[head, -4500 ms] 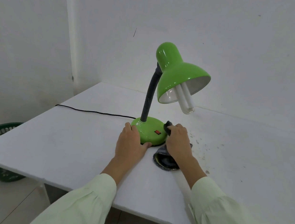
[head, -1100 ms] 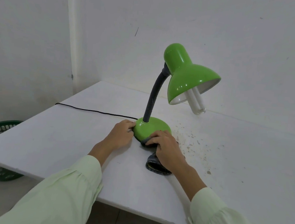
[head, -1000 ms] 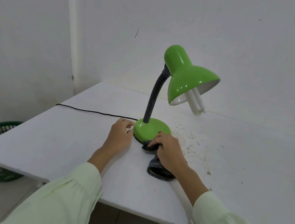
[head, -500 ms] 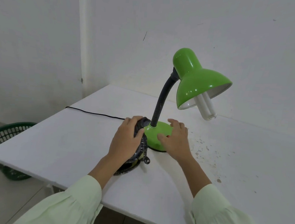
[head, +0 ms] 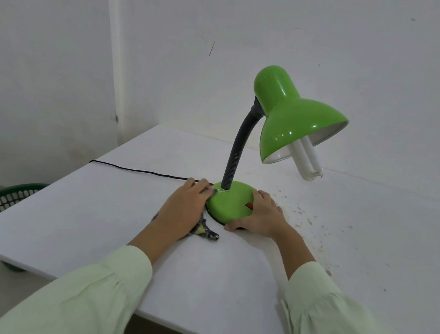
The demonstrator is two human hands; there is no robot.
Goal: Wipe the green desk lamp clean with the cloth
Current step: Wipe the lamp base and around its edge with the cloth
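The green desk lamp (head: 291, 119) stands on the white table (head: 78, 208), its black flexible neck rising from a round green base (head: 226, 201) with a red switch. My left hand (head: 183, 211) presses a dark patterned cloth (head: 205, 233) against the left side of the base; most of the cloth is hidden under the hand, with a corner showing near the wrist. My right hand (head: 260, 214) grips the right front edge of the base, thumb at its rim, next to the switch. The shade tilts right, with a white bulb showing.
The lamp's black cord (head: 139, 171) runs left across the table to its edge. Brown specks and dirt marks (head: 312, 221) lie on the table right of the base. A green mesh basket (head: 3, 200) stands on the floor at the left. White walls close in behind.
The cloth passed from my right hand to my left, which now wipes the base's left side. My right hand has shifted to hold the base's right front edge.
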